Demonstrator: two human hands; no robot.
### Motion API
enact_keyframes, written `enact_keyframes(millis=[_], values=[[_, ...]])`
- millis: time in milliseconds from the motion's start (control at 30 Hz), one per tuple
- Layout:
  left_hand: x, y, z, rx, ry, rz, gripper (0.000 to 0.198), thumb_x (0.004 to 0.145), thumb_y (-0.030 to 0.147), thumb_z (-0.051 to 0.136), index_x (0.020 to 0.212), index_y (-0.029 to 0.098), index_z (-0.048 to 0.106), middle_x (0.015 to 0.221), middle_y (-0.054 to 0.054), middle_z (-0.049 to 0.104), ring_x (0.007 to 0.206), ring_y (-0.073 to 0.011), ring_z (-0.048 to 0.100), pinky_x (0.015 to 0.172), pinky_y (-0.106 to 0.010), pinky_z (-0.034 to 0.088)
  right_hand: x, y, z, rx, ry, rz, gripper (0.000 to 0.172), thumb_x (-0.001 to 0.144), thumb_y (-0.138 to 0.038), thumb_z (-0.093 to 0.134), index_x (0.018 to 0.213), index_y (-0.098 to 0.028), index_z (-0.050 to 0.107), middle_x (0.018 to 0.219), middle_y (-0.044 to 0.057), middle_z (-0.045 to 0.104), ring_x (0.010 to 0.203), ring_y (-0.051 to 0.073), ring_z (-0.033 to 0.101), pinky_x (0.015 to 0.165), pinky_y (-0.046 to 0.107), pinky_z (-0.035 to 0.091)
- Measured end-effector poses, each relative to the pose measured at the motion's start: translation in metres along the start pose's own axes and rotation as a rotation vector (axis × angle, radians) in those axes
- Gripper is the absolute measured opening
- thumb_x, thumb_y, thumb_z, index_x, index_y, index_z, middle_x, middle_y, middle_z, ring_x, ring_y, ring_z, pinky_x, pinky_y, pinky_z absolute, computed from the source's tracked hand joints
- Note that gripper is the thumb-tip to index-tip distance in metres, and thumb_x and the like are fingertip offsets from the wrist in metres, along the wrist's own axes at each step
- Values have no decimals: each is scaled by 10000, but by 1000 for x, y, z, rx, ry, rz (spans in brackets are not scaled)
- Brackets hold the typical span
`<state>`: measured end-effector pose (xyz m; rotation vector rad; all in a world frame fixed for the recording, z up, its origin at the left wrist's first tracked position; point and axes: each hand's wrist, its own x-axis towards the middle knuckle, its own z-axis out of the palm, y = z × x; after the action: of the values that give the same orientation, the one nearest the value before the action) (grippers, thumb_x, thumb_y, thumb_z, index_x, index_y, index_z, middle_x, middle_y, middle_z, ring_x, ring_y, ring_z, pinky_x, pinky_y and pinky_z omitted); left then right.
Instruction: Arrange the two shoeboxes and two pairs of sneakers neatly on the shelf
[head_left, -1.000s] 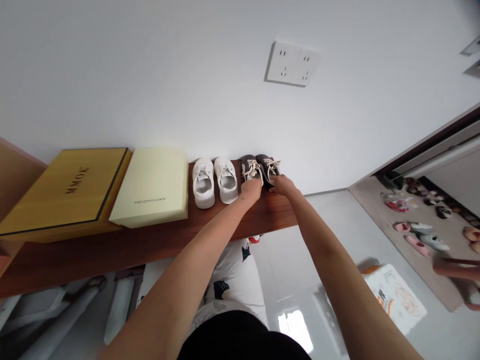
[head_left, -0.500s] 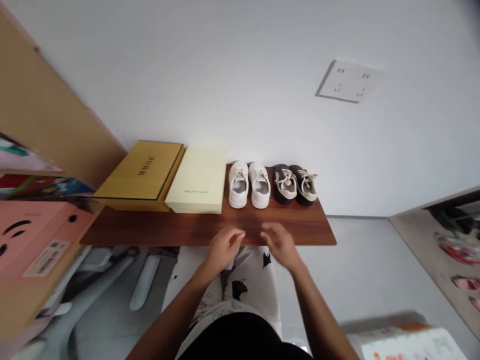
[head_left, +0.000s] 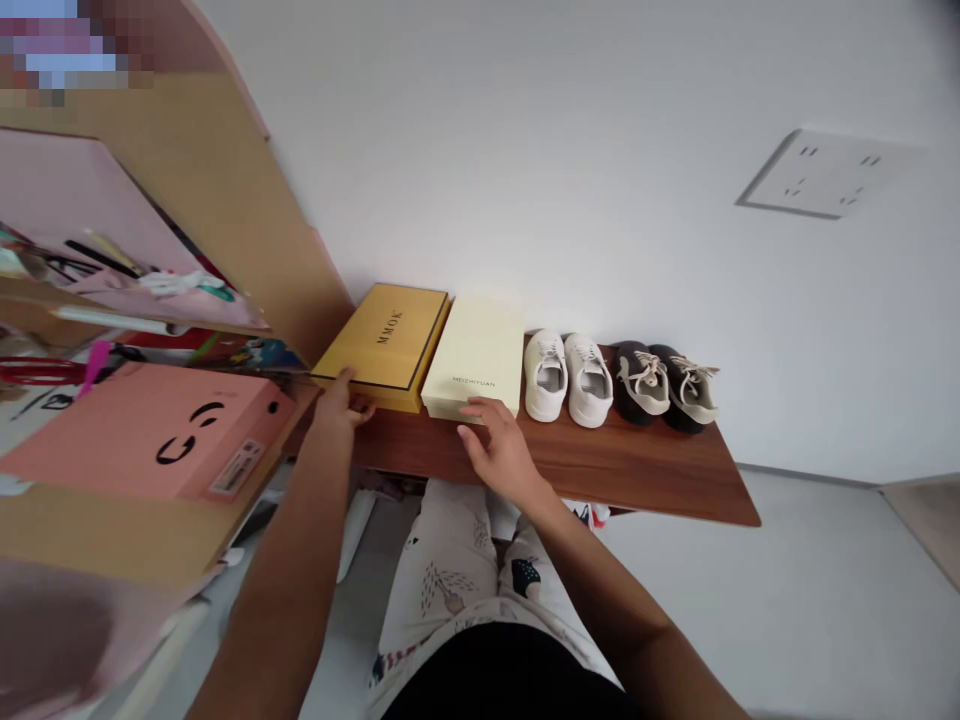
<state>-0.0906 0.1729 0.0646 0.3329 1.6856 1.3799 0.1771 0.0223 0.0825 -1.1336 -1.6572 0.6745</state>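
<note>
A mustard-yellow box (head_left: 384, 343) marked MMOK lies flat at the left end of a dark wooden shelf (head_left: 637, 475), against the white wall. The left hand (head_left: 339, 402) touches its near edge, fingers loosely curled over the front corner, not closed around it. Just to the right, touching it side by side, lies a cream box (head_left: 478, 353). The right hand (head_left: 499, 440) rests at that box's near edge, fingers spread and open, tips against its front face. Farther right stand a pair of white sneakers (head_left: 568, 376), then a pair of dark shoes (head_left: 666, 385) with pale laces. At the near left sits a pink box (head_left: 154, 432) on a lighter shelf.
</note>
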Motion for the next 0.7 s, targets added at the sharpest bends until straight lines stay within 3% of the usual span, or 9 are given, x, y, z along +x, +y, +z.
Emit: enact_keyframes(millis=[100,133,200,267,333,400,467,567,700], values=[[1,-3,8,-131,10,-184,249,792,245,677,997,205,543,825,0,529,716,-135,554,722,-387,561,-13,2,4,47,23,44,243,933,-301,565,1161,-275,645,1267,95,631,1214,234,593,1092,423,440],[-1,-7,8,-160,1,-143,244,802,231,654,1016,213,536,838,0,541,737,-135,568,723,-363,559,-20,5,3,46,31,68,235,934,-303,560,1151,-276,647,1250,92,637,1197,232,603,1080,418,448],[-8,-17,7,-194,-15,55,256,814,218,623,1046,226,516,899,-4,578,832,-145,603,771,-343,559,-33,13,-2,14,54,111,216,936,-309,549,1121,-266,654,1230,96,642,1180,233,610,1075,419,451],[-14,-25,6,-146,21,373,285,797,243,642,1040,212,497,985,-26,600,963,-176,610,866,-371,548,-38,22,-9,-53,107,146,219,928,-322,555,1110,-249,653,1268,114,622,1228,247,579,1111,441,415],[-18,-30,3,79,101,710,359,720,287,728,971,189,490,1042,-70,594,1078,-240,578,969,-434,505,-34,32,-12,-114,210,230,316,895,-360,608,1180,-224,619,1355,141,572,1330,274,495,1161,475,354],[-19,-32,-1,410,135,949,395,657,308,780,897,183,491,1057,-115,577,1148,-312,534,1035,-488,446,-24,43,-11,-84,308,415,493,844,-423,675,1266,-199,554,1397,158,543,1381,294,433,1158,483,358],[-15,-36,-6,726,17,1117,304,697,299,737,860,182,509,1046,-148,566,1159,-350,515,1050,-513,412,-10,55,-4,76,343,631,560,814,-490,699,1257,-192,530,1330,144,592,1308,282,502,1063,430,466],[-6,-45,-16,1053,-207,1261,104,798,248,590,866,180,549,1028,-173,566,1114,-355,522,1019,-513,408,12,72,7,361,389,862,477,777,-509,743,1098,-212,554,1073,67,675,962,194,644,759,282,572],[8,-58,-25,1315,-346,1326,67,823,230,514,822,195,571,961,-163,570,1025,-344,531,959,-493,425,28,85,5,668,450,996,383,682,-362,853,882,-213,561,722,-35,587,592,91,534,500,184,486]])
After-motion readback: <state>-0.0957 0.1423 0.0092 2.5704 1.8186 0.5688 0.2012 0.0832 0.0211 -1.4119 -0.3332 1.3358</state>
